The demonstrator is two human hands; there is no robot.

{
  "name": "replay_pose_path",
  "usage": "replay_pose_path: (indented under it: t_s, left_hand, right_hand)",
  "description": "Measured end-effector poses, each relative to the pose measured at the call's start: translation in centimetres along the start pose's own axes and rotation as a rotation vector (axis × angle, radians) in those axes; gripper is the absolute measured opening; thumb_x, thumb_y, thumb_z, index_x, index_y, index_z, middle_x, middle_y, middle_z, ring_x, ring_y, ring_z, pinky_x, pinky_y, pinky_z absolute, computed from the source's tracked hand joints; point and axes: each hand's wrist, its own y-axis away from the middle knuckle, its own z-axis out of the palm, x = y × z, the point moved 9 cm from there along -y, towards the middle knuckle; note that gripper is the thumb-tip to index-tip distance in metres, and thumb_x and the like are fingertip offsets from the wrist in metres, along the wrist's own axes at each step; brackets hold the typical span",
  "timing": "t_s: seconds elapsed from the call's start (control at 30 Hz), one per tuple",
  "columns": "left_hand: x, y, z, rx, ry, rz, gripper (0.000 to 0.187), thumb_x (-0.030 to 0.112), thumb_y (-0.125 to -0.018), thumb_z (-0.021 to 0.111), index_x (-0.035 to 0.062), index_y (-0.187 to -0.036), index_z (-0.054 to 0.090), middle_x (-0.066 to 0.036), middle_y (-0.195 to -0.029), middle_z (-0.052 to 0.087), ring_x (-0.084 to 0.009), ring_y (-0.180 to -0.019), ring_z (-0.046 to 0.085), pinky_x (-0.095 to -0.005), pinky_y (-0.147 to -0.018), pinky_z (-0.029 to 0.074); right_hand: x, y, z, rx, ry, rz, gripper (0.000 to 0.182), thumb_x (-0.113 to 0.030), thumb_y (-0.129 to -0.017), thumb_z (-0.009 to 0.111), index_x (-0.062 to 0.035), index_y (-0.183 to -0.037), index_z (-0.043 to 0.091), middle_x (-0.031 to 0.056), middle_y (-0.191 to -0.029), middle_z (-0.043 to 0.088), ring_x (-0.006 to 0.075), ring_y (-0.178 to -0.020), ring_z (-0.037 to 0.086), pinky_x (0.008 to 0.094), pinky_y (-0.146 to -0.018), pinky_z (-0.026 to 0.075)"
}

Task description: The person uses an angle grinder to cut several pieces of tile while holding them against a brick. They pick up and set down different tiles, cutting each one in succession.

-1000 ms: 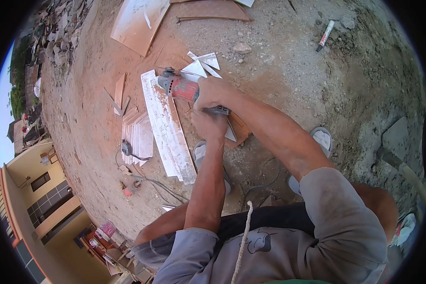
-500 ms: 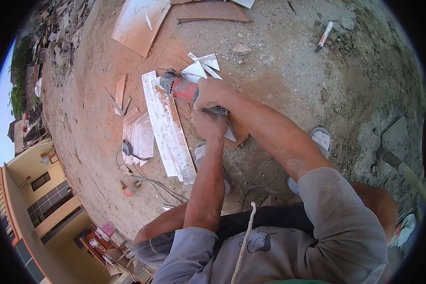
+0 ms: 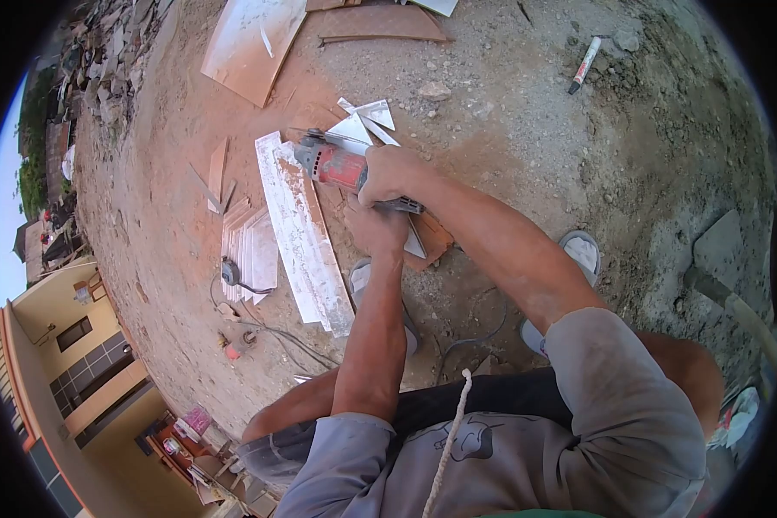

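A red and grey angle grinder [image 3: 338,168] lies across the upper end of a long white tile strip [image 3: 295,220], its disc end pointing left. My right hand [image 3: 395,173] is closed around the grinder's body. Just below it, my left hand [image 3: 378,226] is against the grinder's underside; its fingers are mostly hidden, so what they hold cannot be made out. White triangular offcuts [image 3: 375,113] lie beyond the grinder. Partly behind my left hand is a brown-backed tile piece [image 3: 432,242].
Left of the strip stands a stack of tile pieces [image 3: 252,246] with a dark round tool [image 3: 230,271] on it. Cables [image 3: 298,341] run near my feet. Larger tiles [image 3: 255,47] lie at the top, a marker [image 3: 585,65] at upper right. A wooden handle [image 3: 742,315] is at right.
The grinder and my right hand have shifted slightly right and toward me relative to the tile strip. My left hand has stayed beneath the grinder. The view has drifted slightly.
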Motion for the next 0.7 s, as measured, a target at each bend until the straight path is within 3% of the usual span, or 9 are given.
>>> replay_pose_path:
  t_s: [0.37,0.47,0.53,0.7]
  left_hand:
    - [0.8,0.4,-0.8,0.003,-0.030,-0.012,0.078,0.033,-0.077,0.075,0.0038,-0.140,0.040,-0.023,-0.122,0.054,-0.0437,-0.117,0.052,-0.0551,-0.094,0.044]
    - [0.9,0.5,-0.9,-0.018,-0.046,-0.038,0.075,0.030,-0.078,0.073,0.0040,-0.139,0.041,-0.023,-0.122,0.054,-0.0436,-0.117,0.052,-0.0553,-0.094,0.044]
    - [1.1,0.6,-0.9,-0.032,-0.053,-0.045,0.073,0.029,-0.078,0.072,0.0040,-0.139,0.041,-0.023,-0.121,0.054,-0.0436,-0.116,0.052,-0.0553,-0.094,0.044]
    - [1.0,0.4,-0.9,-0.002,-0.044,-0.045,0.070,0.027,-0.079,0.070,0.0012,-0.137,0.041,-0.023,-0.121,0.054,-0.0441,-0.115,0.052,-0.0551,-0.093,0.044]
  right_hand:
    - [0.7,1.4,-0.4,0.010,0.024,0.011,0.061,-0.030,-0.057,0.079,0.0034,-0.107,0.071,0.0227,-0.107,0.072,0.0333,-0.099,0.072,0.0398,-0.086,0.058]
    - [0.8,1.8,-0.1,-0.039,0.013,0.014,0.070,-0.029,-0.057,0.075,0.0057,-0.116,0.060,0.0264,-0.108,0.069,0.0370,-0.102,0.068,0.0409,-0.087,0.056]
    - [1.0,1.9,-0.4,0.017,0.035,0.025,0.060,-0.030,-0.057,0.079,0.0032,-0.106,0.071,0.0227,-0.107,0.072,0.0331,-0.099,0.072,0.0393,-0.086,0.058]
    - [1.1,2.8,-0.7,0.031,0.029,0.021,0.059,-0.030,-0.057,0.079,0.0033,-0.106,0.070,0.0229,-0.106,0.072,0.0334,-0.099,0.071,0.0391,-0.087,0.057]
